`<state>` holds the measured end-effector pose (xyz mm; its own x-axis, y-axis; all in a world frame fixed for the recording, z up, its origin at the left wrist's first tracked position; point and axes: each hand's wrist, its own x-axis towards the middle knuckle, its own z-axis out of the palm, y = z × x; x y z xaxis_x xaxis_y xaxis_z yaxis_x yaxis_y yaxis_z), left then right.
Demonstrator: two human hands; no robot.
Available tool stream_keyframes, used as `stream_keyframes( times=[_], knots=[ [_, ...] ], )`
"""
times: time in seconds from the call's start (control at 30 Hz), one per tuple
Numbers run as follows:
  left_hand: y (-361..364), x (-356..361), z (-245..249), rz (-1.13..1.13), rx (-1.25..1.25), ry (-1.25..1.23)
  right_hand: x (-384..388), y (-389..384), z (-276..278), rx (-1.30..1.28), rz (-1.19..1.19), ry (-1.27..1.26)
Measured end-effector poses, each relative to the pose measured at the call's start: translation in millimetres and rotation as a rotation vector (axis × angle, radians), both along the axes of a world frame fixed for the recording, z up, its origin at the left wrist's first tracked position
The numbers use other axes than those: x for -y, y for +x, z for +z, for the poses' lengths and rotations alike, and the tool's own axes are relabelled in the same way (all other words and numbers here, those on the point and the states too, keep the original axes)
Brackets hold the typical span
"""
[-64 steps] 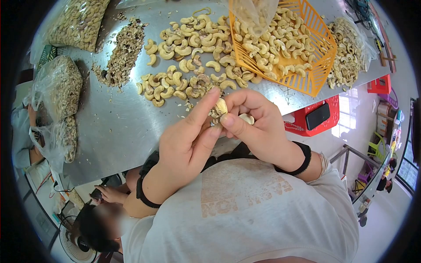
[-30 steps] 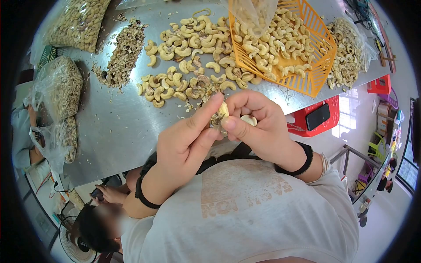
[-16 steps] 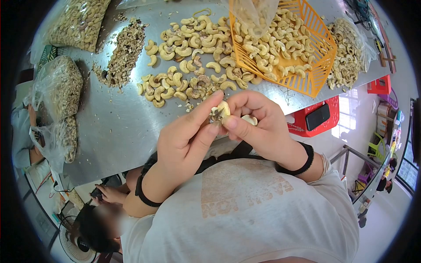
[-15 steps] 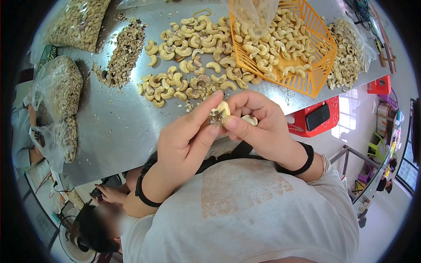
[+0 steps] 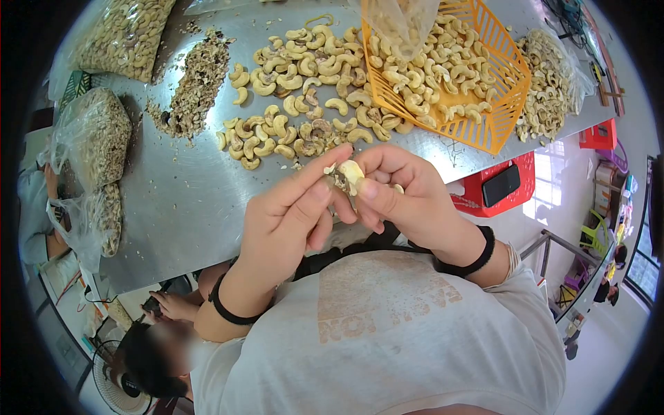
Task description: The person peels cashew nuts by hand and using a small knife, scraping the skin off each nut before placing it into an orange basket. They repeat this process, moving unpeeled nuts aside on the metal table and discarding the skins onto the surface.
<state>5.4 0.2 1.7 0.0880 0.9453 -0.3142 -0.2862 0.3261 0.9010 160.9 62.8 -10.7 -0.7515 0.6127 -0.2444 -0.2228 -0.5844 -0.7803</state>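
A pale, peeled-looking cashew nut (image 5: 352, 171) is pinched between the thumb and index finger of my right hand (image 5: 415, 197). Another whitish cashew piece (image 5: 398, 188) shows in that hand's curled fingers. My left hand (image 5: 287, 211) meets it from the left, thumb and index finger closed around dark and pale flakes of cashew skin (image 5: 338, 181) beside the nut. Both hands are raised at the table's near edge. Just beyond them lies a loose spread of cashews (image 5: 266, 135), some with brownish skin patches.
An orange plastic basket (image 5: 508, 121) holds many cashews. Left of the spread is a heap of skin crumbs (image 5: 197, 86); bagged nuts (image 5: 128, 38) and bagged crumbs (image 5: 97, 131) stand farther left. A phone (image 5: 501, 185) rests on a red stool (image 5: 477, 190). Another person (image 5: 155, 353) sits at lower left.
My left thumb has drawn back to the left from the nut, and its lower fingers have spread downward. More of the pale nut and loose flakes now shows.
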Motion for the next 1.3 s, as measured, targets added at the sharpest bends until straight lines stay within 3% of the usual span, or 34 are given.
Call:
stream_keyframes(
  times=[0.13, 0.23, 0.4, 0.53, 0.6, 0.7, 0.83, 0.9, 0.93, 1.0, 1.2, 1.3],
  knots=[
    [-1.0, -0.6, -3.3, 0.021, 0.089, -0.012, -1.8, 0.1, 1.0, 0.016, 0.033, -0.087],
    [-0.2, -0.8, -2.2, 0.042, -0.014, 0.01, -2.5, 0.6, 1.4, 0.001, 0.05, -0.141],
    [3.7, 0.4, 3.4, -0.008, -0.338, 0.18, -0.7, 0.1, 0.4, 0.032, 0.01, -0.018],
    [4.5, 0.9, 4.0, 0.0, -0.436, 0.187, 2.0, -0.5, 6.5, 0.157, -0.032, 0.104],
    [3.5, -0.1, 5.1, -0.036, -0.686, 0.288, 2.9, -0.8, 5.5, 0.147, -0.059, 0.176],
    [4.3, -1.8, -0.2, 0.007, -0.832, 0.438, 5.1, -0.6, 4.0, 0.191, -0.081, 0.243],
    [0.9, -2.5, -1.5, 0.018, -0.888, 0.489, 4.7, 0.4, 5.9, 0.223, -0.061, 0.26],
    [0.1, -0.5, 4.0, -0.017, -0.423, 0.084, 3.1, 0.9, 6.1, 0.19, -0.034, 0.228],
    [0.2, -1.0, 3.6, -0.017, -0.423, 0.084, 3.3, 0.6, 5.8, 0.19, -0.034, 0.228],
    [0.7, -2.6, 1.7, 0.065, -0.124, -0.037, 4.7, -0.2, 4.0, 0.199, -0.039, 0.252],
    [-1.2, -3.1, -3.0, 0.122, 0.022, -0.081, 7.5, -0.9, -1.9, 0.324, -0.021, 0.647],
    [-3.6, -4.0, 3.0, 0.112, 0.059, -0.116, 7.5, -1.2, -3.3, 0.337, -0.045, 0.693]
  ],
)
